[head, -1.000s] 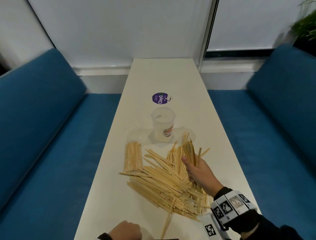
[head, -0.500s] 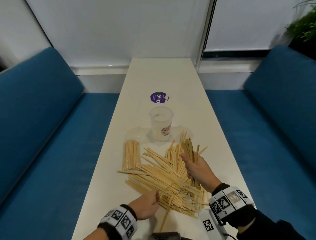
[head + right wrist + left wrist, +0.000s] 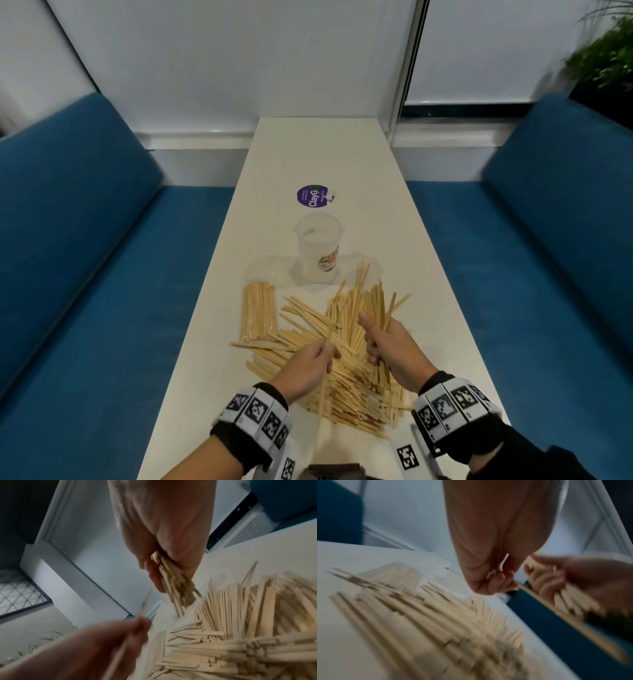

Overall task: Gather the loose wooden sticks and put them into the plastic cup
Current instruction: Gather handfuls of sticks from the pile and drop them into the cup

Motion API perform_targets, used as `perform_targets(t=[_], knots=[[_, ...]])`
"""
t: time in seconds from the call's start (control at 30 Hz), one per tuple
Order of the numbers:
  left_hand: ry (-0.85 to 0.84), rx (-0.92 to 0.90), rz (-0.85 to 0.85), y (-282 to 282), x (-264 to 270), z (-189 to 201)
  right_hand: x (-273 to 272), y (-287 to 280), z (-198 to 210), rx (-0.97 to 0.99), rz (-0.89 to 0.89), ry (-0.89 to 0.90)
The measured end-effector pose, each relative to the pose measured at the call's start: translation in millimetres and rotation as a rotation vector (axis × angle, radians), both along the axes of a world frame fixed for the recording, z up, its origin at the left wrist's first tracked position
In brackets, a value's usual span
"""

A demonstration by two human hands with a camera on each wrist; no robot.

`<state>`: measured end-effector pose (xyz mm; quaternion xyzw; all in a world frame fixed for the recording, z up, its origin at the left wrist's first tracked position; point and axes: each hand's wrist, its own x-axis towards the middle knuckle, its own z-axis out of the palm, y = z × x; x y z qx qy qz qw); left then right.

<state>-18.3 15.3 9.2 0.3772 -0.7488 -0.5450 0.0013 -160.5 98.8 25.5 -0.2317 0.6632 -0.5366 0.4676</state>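
Observation:
A big heap of loose wooden sticks [image 3: 346, 377] covers the near part of the white table [image 3: 342, 154]. My right hand [image 3: 387, 346] grips an upright bundle of sticks [image 3: 376, 308] above the heap; the bundle [image 3: 173, 582] also shows in the right wrist view. My left hand [image 3: 308, 368] pinches a single stick [image 3: 323, 387] just left of the right hand; in the left wrist view the stick [image 3: 556, 608] runs out from my fingers [image 3: 494, 580]. The clear plastic cup [image 3: 319, 246] stands upright beyond the heap and looks empty.
A neat packet of sticks in clear wrap [image 3: 259, 316] lies left of the heap. A purple round sticker [image 3: 311, 196] lies behind the cup. Blue benches [image 3: 85, 274] flank the narrow table on both sides. A plant [image 3: 606, 58] stands at the far right.
My left hand came up from the table's near edge onto the heap and lifted a single stick toward the right hand. The right hand kept its bundle almost in place.

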Motion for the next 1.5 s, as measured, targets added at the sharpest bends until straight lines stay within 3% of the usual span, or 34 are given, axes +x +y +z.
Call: perform_targets(t=[0.13,0.43,0.6,0.77,0.93,1.13,1.3,1.43,1.5], knots=[[0.202,0.153,0.106,0,-10,27,11,-7,3,-0.024,0.092,-0.037],[0.176,0.137,0.013,-3,-10,41,17,-19,6,-0.087,0.011,0.024],[0.359,0.450,0.184,-1,-13,38,13,-24,16,-0.192,-0.127,0.055],[0.322,0.604,0.537,-4,-16,36,15,-31,30,-0.250,-0.243,0.138],[0.428,1.069,0.688,2,-27,46,17,-37,47,-0.371,-0.252,0.049],[0.641,1.209,0.705,0,-44,68,30,-36,45,-0.377,-0.193,-0.032],[0.527,1.153,0.622,5,-41,60,25,-34,59,-0.447,-0.225,-0.084],[0.554,1.173,0.511,9,-41,65,24,-36,66,-0.424,-0.250,-0.068],[0.510,1.036,0.437,7,-39,70,21,-36,68,-0.398,-0.242,-0.005]])
